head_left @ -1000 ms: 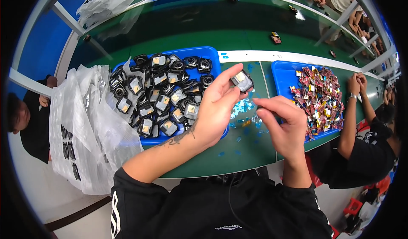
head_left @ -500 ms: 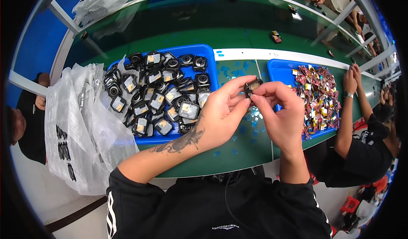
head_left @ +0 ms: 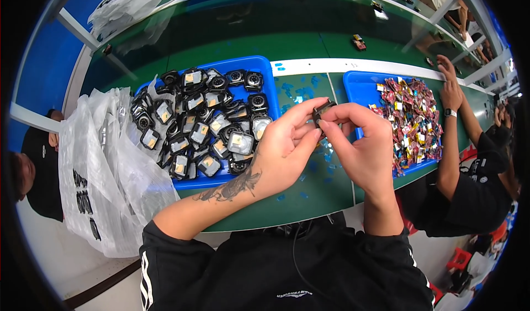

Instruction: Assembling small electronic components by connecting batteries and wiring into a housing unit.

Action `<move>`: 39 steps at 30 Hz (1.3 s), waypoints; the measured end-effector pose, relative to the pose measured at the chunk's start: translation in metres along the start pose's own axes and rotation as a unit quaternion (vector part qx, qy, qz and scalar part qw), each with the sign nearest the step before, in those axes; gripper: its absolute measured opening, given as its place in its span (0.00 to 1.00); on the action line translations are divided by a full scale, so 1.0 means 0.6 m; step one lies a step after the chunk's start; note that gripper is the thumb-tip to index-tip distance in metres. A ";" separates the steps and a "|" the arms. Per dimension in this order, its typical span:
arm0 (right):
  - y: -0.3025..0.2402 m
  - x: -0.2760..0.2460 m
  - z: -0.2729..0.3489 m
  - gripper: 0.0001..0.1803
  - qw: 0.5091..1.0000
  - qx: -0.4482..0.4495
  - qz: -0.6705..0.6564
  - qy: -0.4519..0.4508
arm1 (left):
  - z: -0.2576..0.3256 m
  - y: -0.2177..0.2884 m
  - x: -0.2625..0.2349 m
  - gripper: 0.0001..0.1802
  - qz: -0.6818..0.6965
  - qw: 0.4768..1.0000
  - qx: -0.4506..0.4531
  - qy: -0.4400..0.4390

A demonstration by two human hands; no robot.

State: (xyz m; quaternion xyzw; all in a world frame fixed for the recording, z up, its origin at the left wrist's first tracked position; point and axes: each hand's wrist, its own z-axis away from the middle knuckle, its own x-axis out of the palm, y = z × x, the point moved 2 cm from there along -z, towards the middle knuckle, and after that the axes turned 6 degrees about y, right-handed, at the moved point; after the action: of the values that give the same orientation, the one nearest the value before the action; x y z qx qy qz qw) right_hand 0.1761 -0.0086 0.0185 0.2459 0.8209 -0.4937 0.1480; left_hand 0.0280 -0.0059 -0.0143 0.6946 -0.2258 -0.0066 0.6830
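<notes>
My left hand grips a small dark smartwatch case between its thumb and fingers, above the green bench. On the case's near side, the thumb and forefinger of my right hand pinch together at its edge. Whether they hold a smaller part there is hidden. Left of my hands a blue tray is heaped with black smartwatch cases, some showing round backs, others pale square faces. To the right, a second blue tray carries a pile of small red, yellow and silver electronic parts.
Clear plastic bags with black pieces lie at the left. Blue film scraps are scattered over the bench. A green conveyor belt beyond a white rail carries a few parts. A co-worker sits at the right, another person at the left.
The smartwatch case has tilted in my fingers, its pale inside turning away. Both hands stay in nearly the same place. The co-worker's hand at the right has risen and opened.
</notes>
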 end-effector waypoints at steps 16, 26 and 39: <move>0.018 0.006 -0.003 0.21 0.999 0.016 -0.028 0.021 | 0.001 -0.007 -0.002 0.24 0.103 0.994 -0.027 -0.033; 0.033 -0.006 0.050 0.17 0.955 0.177 -0.236 0.015 | -0.007 0.007 -0.013 0.21 0.083 0.996 0.034 0.017; 0.032 -0.030 0.048 0.06 0.848 0.238 -0.470 -0.055 | -0.005 0.042 -0.010 0.14 -0.367 0.870 0.327 -0.029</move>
State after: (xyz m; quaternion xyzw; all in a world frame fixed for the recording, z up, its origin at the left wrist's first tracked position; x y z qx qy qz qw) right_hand 0.2017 -0.0310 -0.0007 -0.1687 0.6861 -0.6975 -0.1197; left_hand 0.0161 -0.0005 0.0082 0.9104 0.0368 -0.2027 0.3587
